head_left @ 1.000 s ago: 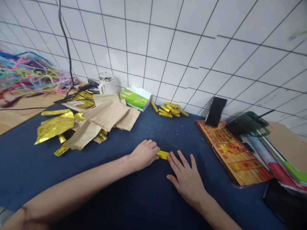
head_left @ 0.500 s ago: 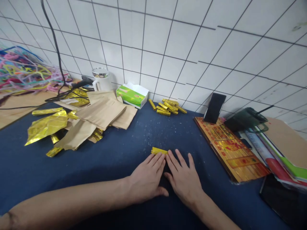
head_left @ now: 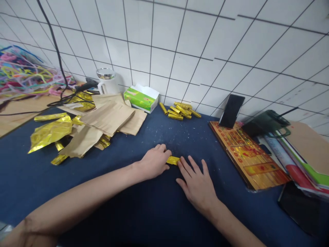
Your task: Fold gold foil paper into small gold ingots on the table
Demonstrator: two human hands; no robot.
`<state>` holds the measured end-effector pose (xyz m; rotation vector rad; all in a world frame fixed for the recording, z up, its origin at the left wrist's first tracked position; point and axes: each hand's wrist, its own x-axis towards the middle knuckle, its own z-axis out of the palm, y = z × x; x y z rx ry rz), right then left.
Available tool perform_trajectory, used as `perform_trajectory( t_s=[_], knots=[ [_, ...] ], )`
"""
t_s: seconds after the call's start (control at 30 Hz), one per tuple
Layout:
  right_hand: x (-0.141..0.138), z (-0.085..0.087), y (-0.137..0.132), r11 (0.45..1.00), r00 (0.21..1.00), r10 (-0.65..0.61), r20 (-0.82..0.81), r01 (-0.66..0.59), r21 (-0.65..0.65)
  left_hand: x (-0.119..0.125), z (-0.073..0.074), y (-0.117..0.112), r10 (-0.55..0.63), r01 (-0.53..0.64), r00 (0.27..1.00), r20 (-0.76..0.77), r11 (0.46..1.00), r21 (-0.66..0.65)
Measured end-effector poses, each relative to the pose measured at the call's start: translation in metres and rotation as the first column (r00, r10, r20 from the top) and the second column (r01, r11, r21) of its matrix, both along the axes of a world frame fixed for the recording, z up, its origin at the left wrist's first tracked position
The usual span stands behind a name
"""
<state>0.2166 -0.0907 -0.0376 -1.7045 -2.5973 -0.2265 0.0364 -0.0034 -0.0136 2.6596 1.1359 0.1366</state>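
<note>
On the bench [head_left: 156,130], the left hand [head_left: 154,162] pinches one end of the gold roll [head_left: 173,160] and the right hand [head_left: 199,185], spread flat, touches the other; it looks light, slick and easily squashed, so its ends seem best to hold.

White tile-patterned wall [head_left: 164,34] with dark grid lines, spanning ten to two o'clock; dark-blue surface [head_left: 123,147] below, deepening into shadow toward six o'clock; pale wooden surface [head_left: 10,125] at nine o'clock; cool, diffuse light.
</note>
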Motion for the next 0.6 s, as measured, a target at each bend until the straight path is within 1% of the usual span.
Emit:
perform_trajectory(
  t_s=[0.07,0.17,0.27,0.3,0.33,0.37,0.4,0.43,0.5,0.53,0.57,0.6],
  knots=[
    [0.001,0.000,0.001,1.000,1.000,0.001,-0.013,-0.001,-0.001,0.002,0.000,0.000,0.003,-0.003,1.000,0.020,1.000,-0.013],
    [0.003,-0.001,0.003,1.000,0.999,0.016,-0.030,-0.016,0.003,0.000,-0.002,-0.002,0.017,-0.001,0.989,0.148,0.994,-0.106],
    [0.005,-0.001,0.004,1.000,0.998,0.020,-0.051,-0.020,-0.002,-0.003,-0.004,-0.001,-0.004,0.075,0.949,0.315,0.974,-0.214],
    [0.005,-0.001,0.005,1.000,0.998,0.020,-0.058,-0.020,-0.006,-0.003,-0.005,0.000,0.000,0.099,0.932,0.363,0.962,-0.254],
    [0.005,-0.001,0.005,1.000,0.998,0.020,-0.065,-0.020,-0.008,-0.003,-0.005,0.001,0.024,0.116,0.915,0.402,0.940,-0.320],
    [0.005,-0.001,0.005,1.000,0.997,0.020,-0.075,-0.021,-0.009,-0.003,-0.006,0.002,0.075,0.126,0.898,0.433,0.900,-0.417],
    [0.005,0.000,0.005,1.000,0.996,0.019,-0.087,-0.020,-0.008,-0.002,-0.007,0.003,0.155,0.129,0.876,0.456,0.837,-0.532],
    [0.005,0.000,0.006,1.000,0.994,0.015,-0.104,-0.016,-0.004,0.000,-0.009,0.004,0.255,0.132,0.847,0.467,0.750,-0.648],
    [0.005,0.001,0.007,1.000,0.989,0.004,-0.148,-0.002,0.013,0.002,-0.011,0.006,0.469,0.157,0.759,0.452,0.542,-0.826],
    [0.005,0.001,0.008,1.000,0.985,0.001,-0.172,0.004,0.028,0.002,-0.012,0.006,0.556,0.186,0.707,0.438,0.451,-0.873],
    [0.004,0.001,0.010,0.999,0.980,0.003,-0.197,0.007,0.048,0.003,-0.013,0.006,0.624,0.221,0.656,0.424,0.379,-0.899],
    [0.004,0.000,0.011,0.997,0.975,0.012,-0.222,0.005,0.076,0.002,-0.013,0.006,0.673,0.258,0.616,0.410,0.319,-0.912]
  ],
)
